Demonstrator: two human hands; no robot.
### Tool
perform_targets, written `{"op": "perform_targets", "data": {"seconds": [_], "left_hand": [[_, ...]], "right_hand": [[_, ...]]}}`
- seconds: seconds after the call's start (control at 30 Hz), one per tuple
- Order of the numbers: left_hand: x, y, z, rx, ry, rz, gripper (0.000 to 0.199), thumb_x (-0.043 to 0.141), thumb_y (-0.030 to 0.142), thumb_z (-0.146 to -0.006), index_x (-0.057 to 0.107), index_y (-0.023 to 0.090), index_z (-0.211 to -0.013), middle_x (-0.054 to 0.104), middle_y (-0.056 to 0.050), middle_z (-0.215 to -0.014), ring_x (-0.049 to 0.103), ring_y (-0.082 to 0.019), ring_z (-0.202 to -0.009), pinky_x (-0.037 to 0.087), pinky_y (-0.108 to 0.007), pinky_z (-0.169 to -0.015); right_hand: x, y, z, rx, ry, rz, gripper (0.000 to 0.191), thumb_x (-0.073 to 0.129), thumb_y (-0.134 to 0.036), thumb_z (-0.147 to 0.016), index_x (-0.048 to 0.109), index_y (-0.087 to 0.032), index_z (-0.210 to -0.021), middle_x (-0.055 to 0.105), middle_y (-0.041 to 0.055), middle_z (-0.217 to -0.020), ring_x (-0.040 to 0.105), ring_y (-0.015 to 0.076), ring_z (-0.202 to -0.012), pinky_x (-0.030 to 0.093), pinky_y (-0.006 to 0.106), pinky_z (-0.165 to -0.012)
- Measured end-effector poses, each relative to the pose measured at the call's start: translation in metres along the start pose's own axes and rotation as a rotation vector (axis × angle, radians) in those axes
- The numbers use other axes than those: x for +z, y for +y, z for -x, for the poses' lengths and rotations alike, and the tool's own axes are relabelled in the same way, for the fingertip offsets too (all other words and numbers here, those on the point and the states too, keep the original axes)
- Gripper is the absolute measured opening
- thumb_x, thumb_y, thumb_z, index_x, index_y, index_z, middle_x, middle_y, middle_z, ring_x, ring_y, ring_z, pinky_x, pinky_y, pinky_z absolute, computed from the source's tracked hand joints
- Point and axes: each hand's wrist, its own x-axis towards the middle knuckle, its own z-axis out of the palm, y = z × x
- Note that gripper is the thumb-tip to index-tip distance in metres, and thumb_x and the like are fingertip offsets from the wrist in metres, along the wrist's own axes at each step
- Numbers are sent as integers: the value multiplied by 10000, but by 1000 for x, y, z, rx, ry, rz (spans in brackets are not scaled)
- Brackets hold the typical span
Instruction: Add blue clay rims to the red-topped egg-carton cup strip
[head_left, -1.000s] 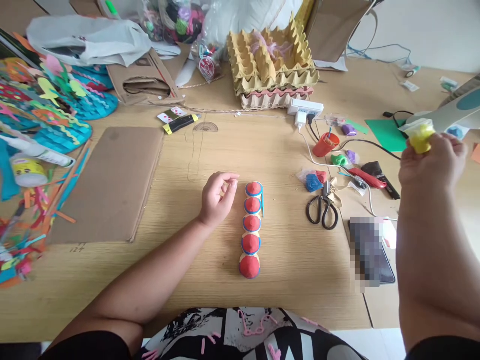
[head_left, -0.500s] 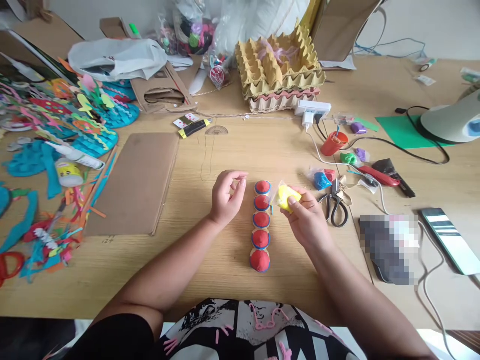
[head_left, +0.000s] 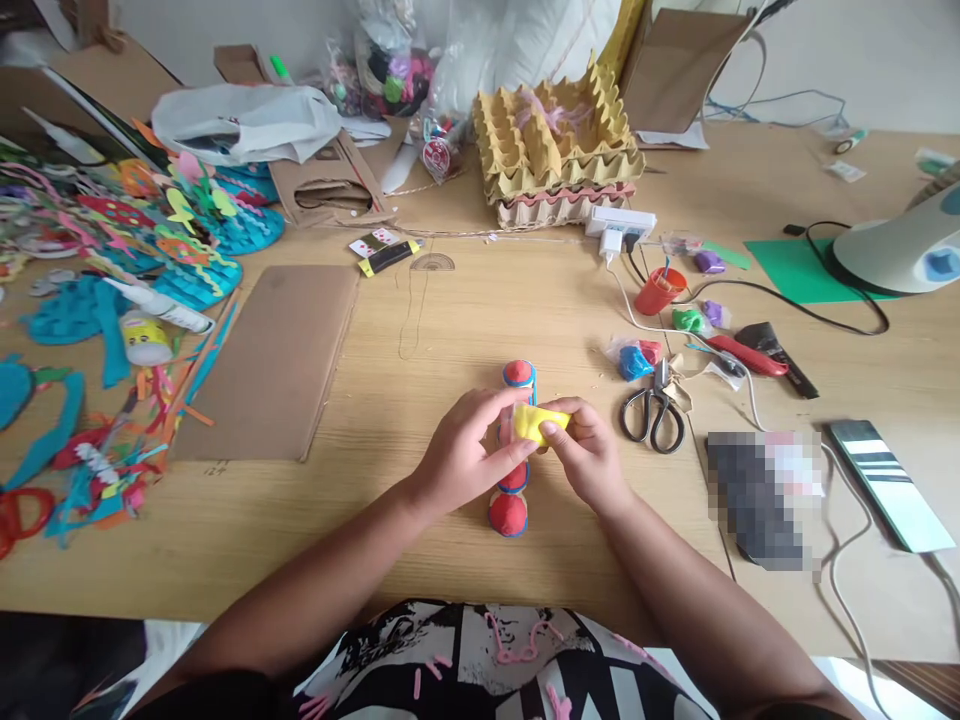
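A small clear packet of yellow modelling clay is held between both hands above the table. My left hand pinches its left end, the thumb along the lower edge and the fingers over the top. My right hand grips the right end, thumb pressed on the yellow clay. Beneath them stands a row of egg-carton cups with red domes and blue rims; the hands and packet hide the middle of the row. To the right lie black-handled scissors.
Blue and red clay packets lie beyond the scissors, near an orange cup. A cardboard sheet lies left, beside colourful craft pieces. Stacked egg trays stand at the back. A phone and white cables are on the right.
My left hand has moved right and closed on the yellow clay packet. My right hand has brought the packet left and slightly down, over the row of cups. The view has shifted slightly.
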Motion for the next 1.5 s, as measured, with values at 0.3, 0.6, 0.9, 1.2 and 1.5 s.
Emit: {"op": "perform_targets", "data": {"seconds": [0.3, 0.6, 0.9, 1.2, 1.5], "left_hand": [[13, -16, 19, -107, 158, 290, 372, 686, 226, -975, 649, 313, -1334, 708, -20, -927, 689, -147, -813, 595, -286, -721], [15, -28, 22, -309, 138, 503, 228, 727, 370, -956, 743, 233, -1137, 766, -51, -995, 718, -139, -855, 610, -258, -781], [13, -21, 22, -411, 81, 639, 176, 763, 360, -930, 728, 188, -920, 781, -22, -888, 730, -129, -834, 588, -225, -777], [8, -23, 24, -327, -14, 780, 151, 683, 310, -994, 708, 185, -913, 760, -16, -843, 710, -121, -799, 580, -235, -774], [6, -18, 22, -256, -34, 785, 166, 672, 272, -999, 666, 180, -861, 711, 9, -767, 675, -94, -726, 555, -197, -700]], "right_hand": [[3, 8, 0, -169, -103, 101, 419, 822, -379, -858, 636, -370, -1233, 665, 42, -1301, 650, 233, -1136, 607, 391, -905], [6, 7, 1, -115, 9, 86, 343, 829, -381, -852, 629, -321, -1125, 657, 28, -1126, 621, 163, -853, 585, 306, -689], [4, 1, 1, -136, -65, 69, 262, 811, -360, -878, 632, -264, -1044, 642, -9, -896, 563, 102, -677, 496, 253, -587], [4, -2, 8, -134, -106, 91, 208, 790, -342, -900, 633, -245, -997, 640, -11, -893, 563, 88, -649, 469, 255, -580], [0, 0, 6, -365, -189, 387, 222, 696, -390, -967, 605, -276, -1134, 620, 50, -1042, 616, 187, -942, 544, 318, -735]]}}
